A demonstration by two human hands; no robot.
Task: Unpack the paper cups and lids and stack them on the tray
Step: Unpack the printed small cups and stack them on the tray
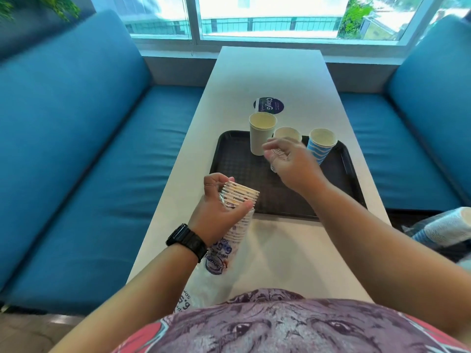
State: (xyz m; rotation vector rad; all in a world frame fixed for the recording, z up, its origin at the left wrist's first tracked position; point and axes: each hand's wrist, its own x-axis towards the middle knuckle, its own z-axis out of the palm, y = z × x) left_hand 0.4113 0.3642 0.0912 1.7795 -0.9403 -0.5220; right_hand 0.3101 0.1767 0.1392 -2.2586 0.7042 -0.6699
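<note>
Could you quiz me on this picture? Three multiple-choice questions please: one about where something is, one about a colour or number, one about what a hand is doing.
1. Where is the round dark blue sticker?
A. On the table beyond the tray
B. Inside the tray
C. On the bench

2. How many cup stacks stand with open mouths up on the black tray?
A. One
B. Three
C. Five

3. What is the left hand doing?
A. Resting flat on the table
B. Hanging idle and holding nothing
C. Holding a stack of paper cups

Answers:
1. A: the sticker lies on the white table just past the tray's far edge.
2. B: a tall cream stack, a short one behind the right hand, and a blue-striped one.
3. C: its fingers and thumb curl round the stack of paper cups coming out of the plastic sleeve.
</note>
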